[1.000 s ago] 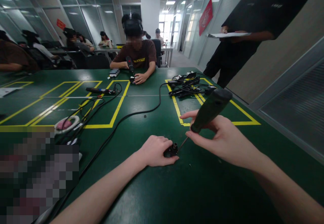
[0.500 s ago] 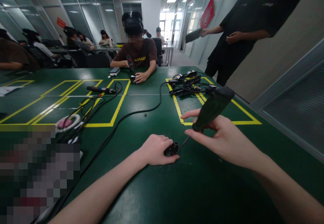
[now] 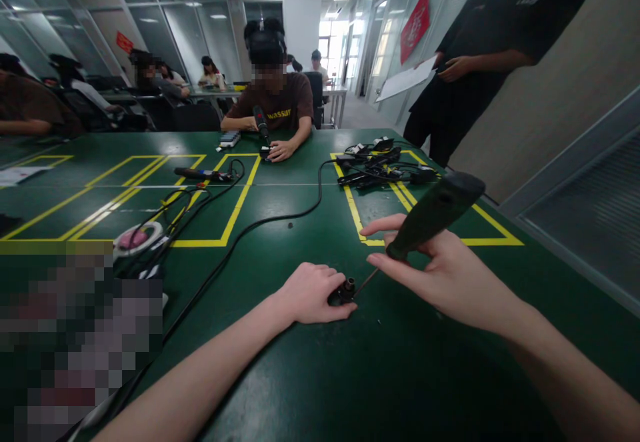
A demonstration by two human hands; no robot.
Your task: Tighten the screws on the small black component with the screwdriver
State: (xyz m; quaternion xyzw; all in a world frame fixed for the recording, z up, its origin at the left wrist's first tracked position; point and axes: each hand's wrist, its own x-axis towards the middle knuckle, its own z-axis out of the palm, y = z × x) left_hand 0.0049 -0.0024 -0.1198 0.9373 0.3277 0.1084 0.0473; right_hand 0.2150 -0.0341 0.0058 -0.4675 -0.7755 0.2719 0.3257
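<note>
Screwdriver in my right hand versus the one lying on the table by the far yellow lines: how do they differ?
The held screwdriver is gripped by the right hand, tilted, tip at the small black part under the left hand. The far screwdriver lies flat, untouched, with a cable attached. Both look dark-handled.

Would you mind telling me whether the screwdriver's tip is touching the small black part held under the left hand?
Touching. In the head view the screwdriver shaft runs down from the right hand and its tip meets the small black part, which the left hand presses to the table.
</note>
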